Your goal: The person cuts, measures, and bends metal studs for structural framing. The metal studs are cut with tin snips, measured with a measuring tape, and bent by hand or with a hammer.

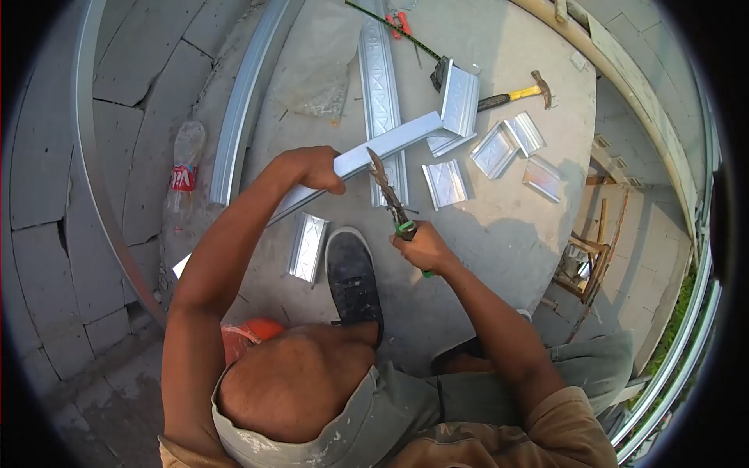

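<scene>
My left hand [314,167] is wrapped round a long galvanized metal channel [390,143], which slants from lower left to upper right in front of me. In my right hand [426,248] are tin snips [388,189] with green handles. Their dark, worn blades point up and overlap the channel's near edge in this view. Short cut channel pieces lie around: one [309,248] beside my left shoe [351,273], another [445,184] to the right of the snips, and a larger one [460,101] at the channel's far end.
A wider metal profile [380,86] lies beneath the channel. Beyond are a claw hammer [524,93] with a yellow handle, red-handled pliers [399,26] and a tape measure [439,74]. A plastic bottle [184,173] lies by the block wall [47,171]. A floor edge runs along the right.
</scene>
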